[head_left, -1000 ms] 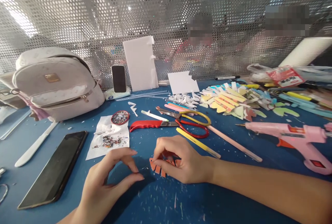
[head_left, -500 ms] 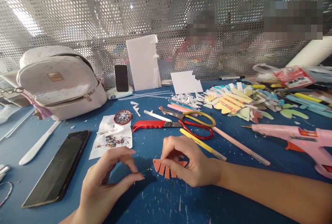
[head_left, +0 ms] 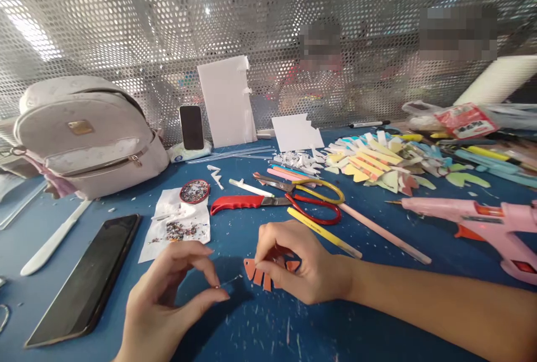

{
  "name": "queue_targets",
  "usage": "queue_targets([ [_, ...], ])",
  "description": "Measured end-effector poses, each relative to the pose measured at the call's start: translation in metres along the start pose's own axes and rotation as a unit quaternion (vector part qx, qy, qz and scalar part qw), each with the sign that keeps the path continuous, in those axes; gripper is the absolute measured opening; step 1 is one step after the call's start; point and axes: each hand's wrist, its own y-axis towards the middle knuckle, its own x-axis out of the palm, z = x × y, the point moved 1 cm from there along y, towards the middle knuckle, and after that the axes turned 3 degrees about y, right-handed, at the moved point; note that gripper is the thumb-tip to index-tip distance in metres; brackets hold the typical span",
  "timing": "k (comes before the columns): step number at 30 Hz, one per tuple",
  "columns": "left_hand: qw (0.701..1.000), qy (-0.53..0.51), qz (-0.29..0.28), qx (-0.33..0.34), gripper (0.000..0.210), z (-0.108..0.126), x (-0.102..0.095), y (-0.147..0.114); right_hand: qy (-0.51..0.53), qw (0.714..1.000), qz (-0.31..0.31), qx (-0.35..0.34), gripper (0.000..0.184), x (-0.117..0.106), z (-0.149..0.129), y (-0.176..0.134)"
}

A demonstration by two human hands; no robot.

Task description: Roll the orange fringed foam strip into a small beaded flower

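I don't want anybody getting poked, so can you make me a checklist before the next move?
1. Left hand has the thin strand pinched: ok.
2. Right hand grips the orange slitted piece: ok.
3. Red-handled knife apart from both hands: ok, it lies beyond them.
4. Scissors out of the fingers: ok, they lie on the table.
5. Pink glue gun cool: cannot tell.
6. Table free of little scraps: not ok, bits are scattered about.

This place is looking like a craft workshop: a pink glue gun (head_left: 451, 209) is lying toward the blue counter's (head_left: 260, 342) right edge, scissors (head_left: 289, 187) are resting mid-counter, cut coloured pieces (head_left: 371, 161) are lying heaped toward the far right corner, and a perforated metal screen (head_left: 260, 20) is standing along the far edge.
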Motion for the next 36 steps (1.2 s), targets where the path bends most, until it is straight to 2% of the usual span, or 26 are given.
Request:
queue_targets([
  [7, 1.000, 0.002, 0.006, -0.007, 0.026, -0.002, 0.000, -0.001, 0.005, 1.000, 0.008, 0.005, 0.005, 0.001, -0.001, 0.000],
  [18, 0.999, 0.033, 0.007, 0.016, 0.021, -0.001, -0.001, 0.000, -0.007, 1.000, -0.019, 0.013, 0.004, 0.002, 0.001, -0.002],
  [23, 0.997, 0.062, -0.014, 0.051, 0.020, -0.001, -0.002, 0.000, -0.049, 0.998, -0.043, -0.008, 0.005, 0.004, 0.001, 0.000],
  [30, 0.985, 0.129, -0.101, 0.057, 0.012, 0.002, 0.002, 0.002, -0.116, 0.986, -0.099, -0.072, 0.010, 0.010, 0.000, 0.002],
  [36, 0.990, 0.109, -0.086, 0.019, 0.005, 0.001, 0.013, 0.004, -0.146, 0.979, -0.134, -0.053, 0.022, 0.013, 0.004, 0.001],
])
